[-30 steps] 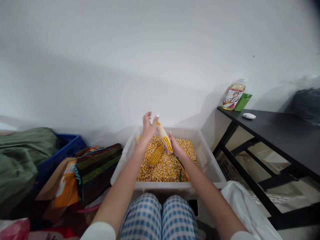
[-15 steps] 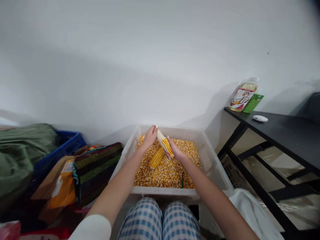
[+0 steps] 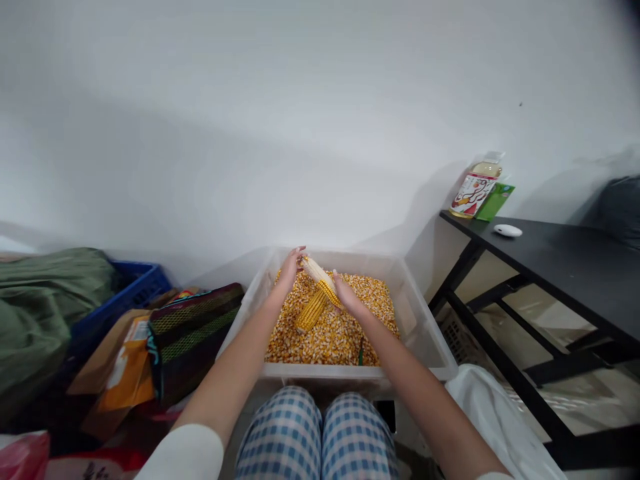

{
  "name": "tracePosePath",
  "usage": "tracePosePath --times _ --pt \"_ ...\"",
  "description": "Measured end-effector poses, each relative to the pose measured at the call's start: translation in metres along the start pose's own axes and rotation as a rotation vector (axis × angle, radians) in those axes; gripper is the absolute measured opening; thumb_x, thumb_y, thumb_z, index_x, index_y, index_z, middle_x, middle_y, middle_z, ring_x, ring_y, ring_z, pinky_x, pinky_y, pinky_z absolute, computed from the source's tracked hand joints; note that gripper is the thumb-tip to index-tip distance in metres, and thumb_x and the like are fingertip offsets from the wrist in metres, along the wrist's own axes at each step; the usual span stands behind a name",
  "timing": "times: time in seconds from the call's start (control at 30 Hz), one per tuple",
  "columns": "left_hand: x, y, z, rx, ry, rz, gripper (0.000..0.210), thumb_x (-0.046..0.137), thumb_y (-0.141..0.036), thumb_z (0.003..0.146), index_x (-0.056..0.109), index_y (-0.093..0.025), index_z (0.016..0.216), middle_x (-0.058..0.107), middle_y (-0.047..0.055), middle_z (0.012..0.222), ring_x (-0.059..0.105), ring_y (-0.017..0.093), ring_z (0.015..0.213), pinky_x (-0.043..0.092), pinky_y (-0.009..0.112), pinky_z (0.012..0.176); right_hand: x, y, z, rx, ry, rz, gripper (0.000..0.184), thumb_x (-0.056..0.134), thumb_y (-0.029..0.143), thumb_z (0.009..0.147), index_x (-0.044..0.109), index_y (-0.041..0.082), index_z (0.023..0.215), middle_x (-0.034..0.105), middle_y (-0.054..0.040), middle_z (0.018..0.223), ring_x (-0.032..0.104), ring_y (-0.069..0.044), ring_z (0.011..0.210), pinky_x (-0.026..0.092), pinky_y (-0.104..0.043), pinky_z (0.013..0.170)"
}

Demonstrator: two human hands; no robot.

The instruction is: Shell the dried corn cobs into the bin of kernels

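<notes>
A partly bare corn cob [image 3: 317, 272] is tilted over a bin of loose corn kernels [image 3: 345, 340]. Its upper end is pale and stripped, while yellow kernels cover the lower end. My right hand [image 3: 346, 293] is closed around the lower part of this cob. At the upper tip, my left hand [image 3: 290, 268] has its fingers apart, with small yellow bits by the fingertips; whether it touches the cob is hard to tell. A second, fully kernelled corn cob [image 3: 311, 312] lies on the kernels below my hands.
The translucent plastic bin [image 3: 325, 372] stands against the wall, before my knees. To the left are a blue crate [image 3: 127, 293], a green cloth [image 3: 45, 300] and a dark mesh bag [image 3: 197, 337]. A black table [image 3: 565, 267] at right bears a bottle [image 3: 475, 190]; a white bag [image 3: 495, 413] lies below.
My left hand has loosened and spread its fingers at the cob's upper tip. My right hand still grips the cob, which has shifted slightly left as the view moved.
</notes>
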State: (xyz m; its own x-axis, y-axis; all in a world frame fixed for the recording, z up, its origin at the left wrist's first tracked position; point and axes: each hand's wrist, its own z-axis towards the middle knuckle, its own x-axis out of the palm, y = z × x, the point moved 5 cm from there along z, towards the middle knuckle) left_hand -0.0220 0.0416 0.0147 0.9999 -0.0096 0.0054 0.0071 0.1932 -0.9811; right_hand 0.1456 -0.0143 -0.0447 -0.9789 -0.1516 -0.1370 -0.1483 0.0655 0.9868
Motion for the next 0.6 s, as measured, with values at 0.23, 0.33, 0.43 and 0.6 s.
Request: tracePosePath --times 0.23,0.33,0.43,0.6 --pt "0.01 -0.013 -0.008 0.283 0.062 0.405 0.036 0.049 -0.042 0.087 0.064 -0.016 0.108 0.066 0.01 0.109 0.059 0.022 0.1 0.043 0.031 0.09 -0.008 0.015 -0.01 0.051 -0.189 -0.154 0.072 0.024 0.074 0.085 0.066 0.016 0.077 0.06 -0.0066 0.061 0.06 -0.02 0.061 0.049 -0.033 0.061" --pt "0.01 -0.015 -0.011 0.315 0.007 0.466 0.035 0.043 -0.042 0.091 0.064 -0.015 0.102 0.068 0.008 0.095 0.06 0.02 0.085 0.044 0.031 0.08 -0.007 0.022 -0.014 0.04 -0.195 -0.216 0.074 0.021 0.074 0.085 0.066 0.016 0.077 0.063 -0.0084 0.065 0.062 -0.022 0.066 0.05 -0.033 0.065" --pt "0.01 -0.014 -0.012 0.321 -0.073 0.468 0.033 0.041 -0.041 0.093 0.062 -0.016 0.095 0.064 0.006 0.082 0.056 0.018 0.074 0.044 0.029 0.072 -0.008 0.027 -0.016 0.032 -0.22 -0.296 0.076 0.018 0.074 0.086 0.065 0.016 0.07 0.063 -0.0099 0.064 0.063 -0.024 0.069 0.05 -0.034 0.069" --pt "0.014 -0.013 -0.014 0.35 -0.169 0.388 0.027 0.039 -0.037 0.093 0.056 -0.018 0.085 0.057 0.005 0.081 0.054 0.017 0.079 0.044 0.028 0.076 -0.006 0.029 -0.016 0.032 -0.244 -0.316 0.076 0.017 0.074 0.086 0.062 0.017 0.067 0.06 -0.0088 0.059 0.062 -0.023 0.065 0.05 -0.034 0.067"
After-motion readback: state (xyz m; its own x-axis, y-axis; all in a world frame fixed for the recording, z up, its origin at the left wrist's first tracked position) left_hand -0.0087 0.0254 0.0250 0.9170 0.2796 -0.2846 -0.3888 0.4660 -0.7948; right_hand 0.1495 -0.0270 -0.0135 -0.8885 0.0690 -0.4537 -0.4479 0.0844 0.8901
